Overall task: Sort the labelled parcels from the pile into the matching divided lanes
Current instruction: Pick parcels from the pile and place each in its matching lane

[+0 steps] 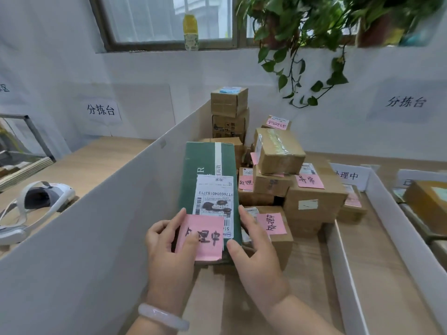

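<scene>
A green parcel with a white shipping label and a pink handwritten note lies at the front of the pile. My left hand grips its near left edge, fingers curled over the pink note. My right hand holds its near right edge, thumb on the front corner. Behind and to the right, several brown cardboard parcels are stacked, some with pink notes. A brown parcel with a pink note sits just right of my right hand.
A tall white divider walls the pile on the left. White lane dividers stand on the right, with a lane sign and parcels in the far lanes. A white headset lies on the left table. A plant hangs above.
</scene>
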{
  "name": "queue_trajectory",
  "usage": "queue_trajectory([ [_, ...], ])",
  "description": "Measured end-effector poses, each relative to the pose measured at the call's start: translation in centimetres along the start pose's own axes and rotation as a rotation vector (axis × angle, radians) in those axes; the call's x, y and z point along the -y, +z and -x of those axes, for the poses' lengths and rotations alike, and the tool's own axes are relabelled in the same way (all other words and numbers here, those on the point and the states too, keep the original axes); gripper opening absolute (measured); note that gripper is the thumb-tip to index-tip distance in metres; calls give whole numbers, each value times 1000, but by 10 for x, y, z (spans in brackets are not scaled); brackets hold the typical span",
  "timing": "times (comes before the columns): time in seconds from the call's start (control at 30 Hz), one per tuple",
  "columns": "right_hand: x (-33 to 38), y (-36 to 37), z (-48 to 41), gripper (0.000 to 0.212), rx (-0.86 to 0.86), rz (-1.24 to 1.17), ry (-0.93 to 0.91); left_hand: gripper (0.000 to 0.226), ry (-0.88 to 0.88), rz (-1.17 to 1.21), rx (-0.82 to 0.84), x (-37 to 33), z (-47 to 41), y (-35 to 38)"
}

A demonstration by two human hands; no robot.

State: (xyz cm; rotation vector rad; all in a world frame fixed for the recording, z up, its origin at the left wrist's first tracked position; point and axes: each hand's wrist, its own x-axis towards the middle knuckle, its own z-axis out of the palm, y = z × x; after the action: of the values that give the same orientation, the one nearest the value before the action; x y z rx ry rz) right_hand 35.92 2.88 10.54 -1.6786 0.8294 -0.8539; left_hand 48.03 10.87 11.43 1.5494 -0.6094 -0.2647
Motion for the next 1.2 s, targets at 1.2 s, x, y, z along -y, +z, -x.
queue_trajectory([
  [1.2,-140,-388,141,61,-251,29,498,77,-251,-158,764,14,254,312],
])
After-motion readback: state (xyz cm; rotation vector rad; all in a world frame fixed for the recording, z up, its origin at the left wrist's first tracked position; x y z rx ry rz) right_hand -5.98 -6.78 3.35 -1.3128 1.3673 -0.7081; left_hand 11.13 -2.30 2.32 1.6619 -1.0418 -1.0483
